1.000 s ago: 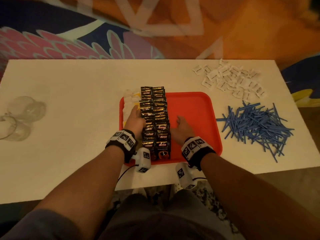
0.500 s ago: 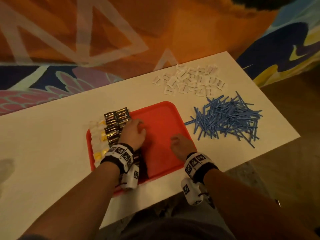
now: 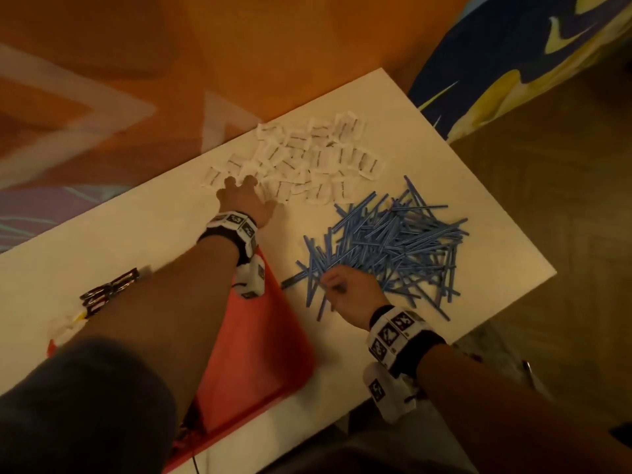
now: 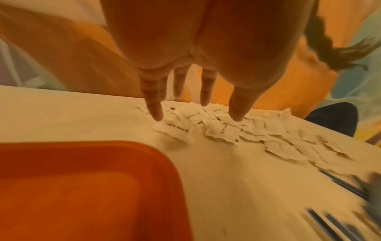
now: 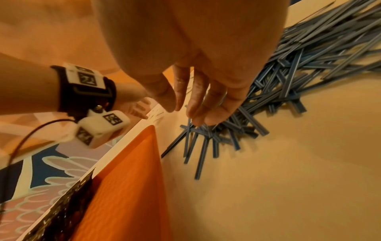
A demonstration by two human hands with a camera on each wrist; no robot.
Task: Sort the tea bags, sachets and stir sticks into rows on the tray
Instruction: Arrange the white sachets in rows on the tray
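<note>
The white sachets [image 3: 301,159] are touched by the spread left hand [image 3: 244,200]; the blue stir sticks [image 3: 393,241] are touched by the right hand [image 3: 349,292], grip loose, nothing held.

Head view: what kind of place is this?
Probably a staged indoor sorting station rather than a real café: a plain white table on wood-pattern flooring, bulk piles of white sachets and blue stir sticks, and a painted mural behind.

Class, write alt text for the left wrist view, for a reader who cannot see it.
The left hand reaches down with straight, spread fingers onto the near edge of a loose pile of white sachets on a pale table. A corner of the red tray fills the lower left; blurred blue stir sticks show at lower right.
</note>
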